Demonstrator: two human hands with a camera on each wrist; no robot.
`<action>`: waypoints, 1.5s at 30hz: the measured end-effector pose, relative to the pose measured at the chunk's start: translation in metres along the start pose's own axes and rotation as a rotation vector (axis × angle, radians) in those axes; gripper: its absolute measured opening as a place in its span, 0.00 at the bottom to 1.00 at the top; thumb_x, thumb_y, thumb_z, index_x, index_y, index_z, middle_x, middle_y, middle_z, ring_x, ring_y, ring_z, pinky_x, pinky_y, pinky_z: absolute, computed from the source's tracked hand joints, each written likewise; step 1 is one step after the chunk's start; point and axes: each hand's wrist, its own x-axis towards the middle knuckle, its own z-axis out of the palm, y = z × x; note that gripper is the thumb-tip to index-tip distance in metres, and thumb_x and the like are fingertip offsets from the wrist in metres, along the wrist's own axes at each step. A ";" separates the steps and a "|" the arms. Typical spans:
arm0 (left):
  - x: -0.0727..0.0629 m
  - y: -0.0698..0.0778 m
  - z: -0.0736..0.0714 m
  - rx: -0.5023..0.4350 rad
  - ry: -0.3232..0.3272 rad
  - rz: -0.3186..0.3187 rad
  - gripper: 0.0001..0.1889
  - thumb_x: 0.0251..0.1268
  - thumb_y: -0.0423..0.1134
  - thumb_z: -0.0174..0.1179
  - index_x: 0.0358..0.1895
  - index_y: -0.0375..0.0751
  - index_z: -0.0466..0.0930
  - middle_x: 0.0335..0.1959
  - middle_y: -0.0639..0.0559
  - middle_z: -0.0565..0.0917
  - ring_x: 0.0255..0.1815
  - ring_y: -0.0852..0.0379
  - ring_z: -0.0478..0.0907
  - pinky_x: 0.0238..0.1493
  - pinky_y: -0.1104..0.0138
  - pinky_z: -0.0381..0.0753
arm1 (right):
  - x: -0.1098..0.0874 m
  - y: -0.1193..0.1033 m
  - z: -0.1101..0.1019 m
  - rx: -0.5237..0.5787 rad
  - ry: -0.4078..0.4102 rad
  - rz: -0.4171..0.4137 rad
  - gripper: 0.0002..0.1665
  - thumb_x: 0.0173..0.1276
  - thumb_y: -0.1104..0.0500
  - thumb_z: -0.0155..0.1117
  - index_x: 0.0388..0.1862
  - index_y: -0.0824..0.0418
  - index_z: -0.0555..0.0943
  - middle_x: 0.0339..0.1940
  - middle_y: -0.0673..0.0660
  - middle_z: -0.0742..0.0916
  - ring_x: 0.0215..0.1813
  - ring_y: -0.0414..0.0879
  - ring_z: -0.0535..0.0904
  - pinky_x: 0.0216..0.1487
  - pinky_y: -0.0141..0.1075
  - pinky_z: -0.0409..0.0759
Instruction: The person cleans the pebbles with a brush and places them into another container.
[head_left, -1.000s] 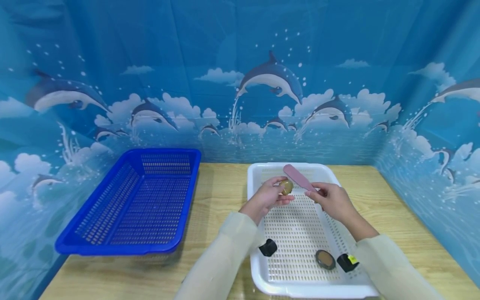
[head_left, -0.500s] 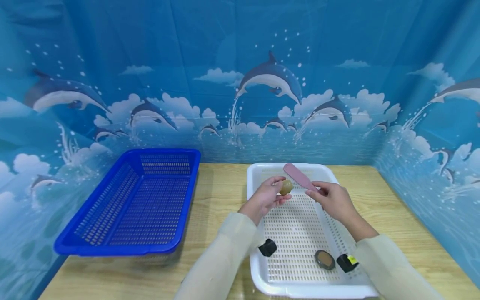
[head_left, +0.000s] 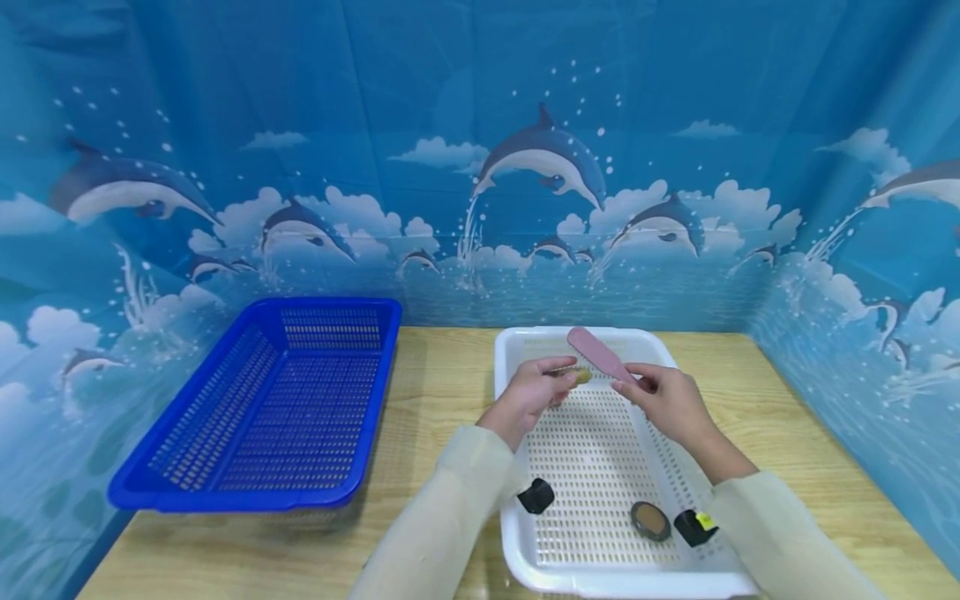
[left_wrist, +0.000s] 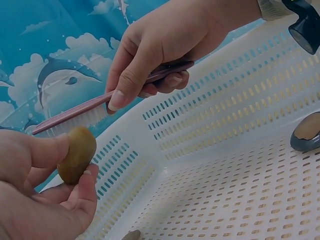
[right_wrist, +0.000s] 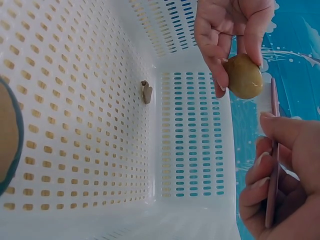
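Over the far end of the white basket [head_left: 588,575], my left hand [head_left: 528,390] pinches a smooth yellow-brown stone [left_wrist: 78,155] between thumb and fingers. My right hand [head_left: 667,402] grips the handle of a pink brush [head_left: 597,353], whose head points away to the upper left. White bristles [left_wrist: 85,119] face down on its underside, close above the stone in the left wrist view. In the right wrist view, the stone [right_wrist: 245,77] sits just beside the brush [right_wrist: 274,110]. Both hands are raised above the basket floor.
A brown stone with a dark grey edge [head_left: 650,521] lies near the basket's front right. A small greyish stone [right_wrist: 147,93] rests by the far end wall. On the left stands a blue basket [head_left: 367,467]. A dolphin-print curtain [head_left: 450,108] hangs behind the wooden table [head_left: 427,400].
The stone has turned in my left hand, from its broad round side to a narrower side, as the fingers shifted. My right hand and the brush stay nearly in place.
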 end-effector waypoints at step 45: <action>0.001 0.003 -0.001 -0.248 -0.019 -0.058 0.20 0.77 0.33 0.47 0.68 0.35 0.68 0.52 0.37 0.82 0.50 0.47 0.83 0.48 0.66 0.85 | -0.002 0.000 0.004 0.067 -0.073 -0.066 0.26 0.69 0.52 0.65 0.60 0.67 0.79 0.19 0.50 0.80 0.19 0.43 0.72 0.17 0.34 0.73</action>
